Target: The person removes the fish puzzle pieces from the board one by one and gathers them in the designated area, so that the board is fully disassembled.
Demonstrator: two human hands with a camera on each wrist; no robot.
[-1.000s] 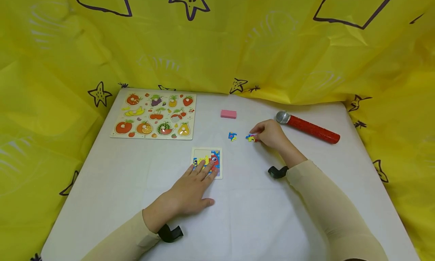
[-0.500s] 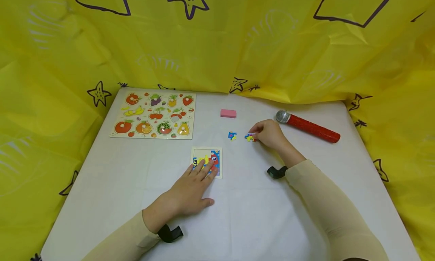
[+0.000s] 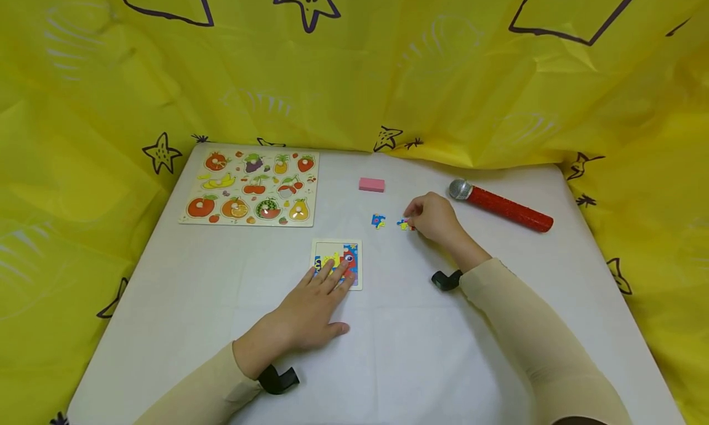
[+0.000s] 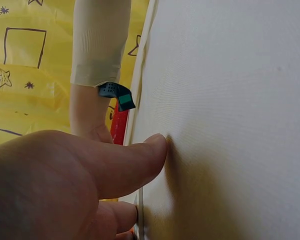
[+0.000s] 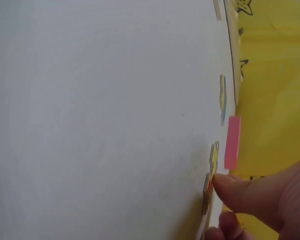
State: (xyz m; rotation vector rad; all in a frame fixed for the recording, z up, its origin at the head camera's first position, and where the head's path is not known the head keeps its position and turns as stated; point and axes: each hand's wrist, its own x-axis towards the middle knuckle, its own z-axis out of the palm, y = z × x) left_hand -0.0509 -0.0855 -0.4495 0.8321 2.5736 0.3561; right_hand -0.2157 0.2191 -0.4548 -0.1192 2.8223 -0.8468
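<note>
My left hand (image 3: pixel 307 311) lies flat with spread fingers over the lower part of a small square jigsaw puzzle board (image 3: pixel 332 241), hiding some of its blue, yellow and red picture. Farther right, the thumb and fingertips of my right hand (image 3: pixel 434 219) pinch a colourful puzzle piece (image 3: pixel 403 224) at the tabletop. In the right wrist view, a yellow part (image 5: pixel 213 159) and a red part (image 5: pixel 207 192) show by the thumb, perhaps two pieces lying together. One loose blue-and-yellow puzzle piece (image 3: pixel 378 221) sits just left of that hand. The left wrist view shows the left thumb (image 4: pixel 140 160) near the cloth.
A fruit peg puzzle (image 3: pixel 249 191) lies at the back left of the white table (image 3: pixel 421 363). Behind the loose piece is a pink block (image 3: pixel 372 185). A red microphone (image 3: pixel 506 210) lies at the back right. Yellow patterned cloth (image 3: pixel 354 74) hangs around the table.
My right hand has shifted slightly left, and the puzzle piece at its fingertips has slid left with it toward the loose piece. The left hand stays in place on the board.
</note>
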